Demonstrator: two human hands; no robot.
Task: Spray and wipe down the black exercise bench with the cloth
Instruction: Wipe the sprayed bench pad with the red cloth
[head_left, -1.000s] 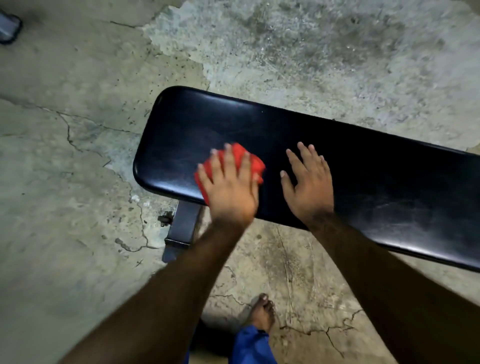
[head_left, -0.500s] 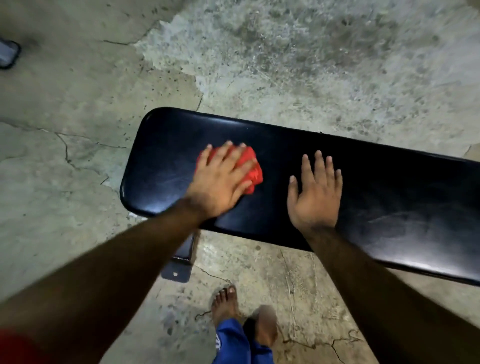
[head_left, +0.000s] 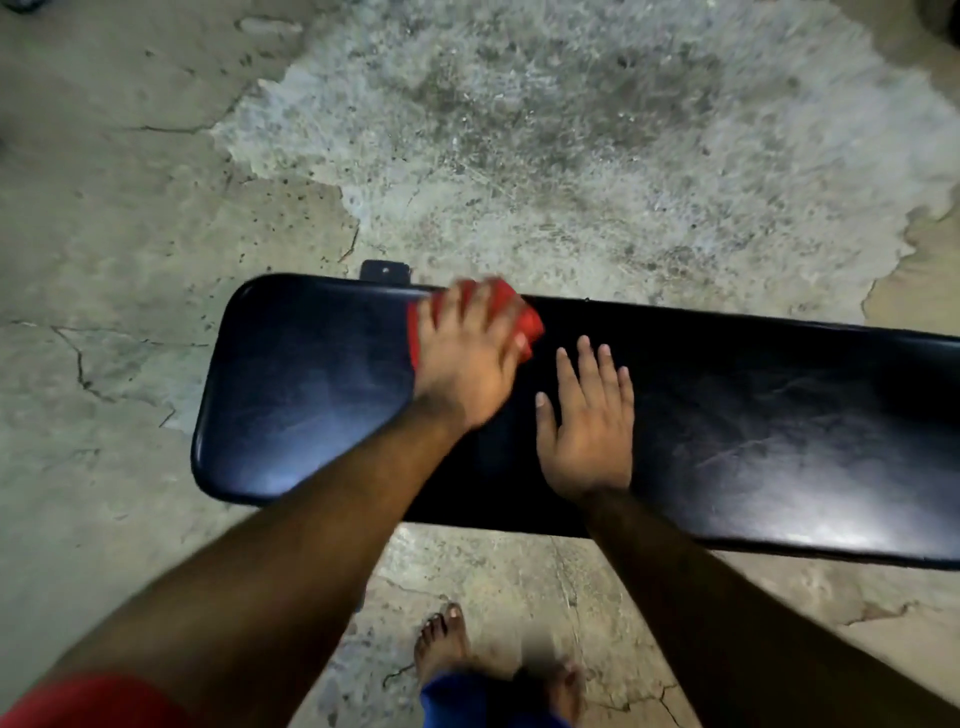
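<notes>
The black padded exercise bench runs from centre left to the right edge of the head view. A red cloth lies on its top near the far edge. My left hand lies flat over the cloth with the fingers spread and presses it on the pad; it is blurred by motion. My right hand rests flat on the bench just to the right, fingers straight, apart from the cloth. No spray bottle is in view.
Cracked, patchy concrete floor surrounds the bench. A black metal foot bracket sticks out behind the bench's far edge. My bare feet stand on the floor close to the near edge.
My left hand has slid the red cloth from the middle of the pad toward the far edge. My right hand has stayed flat in place. The camera has tilted, so the bench sits lower in view.
</notes>
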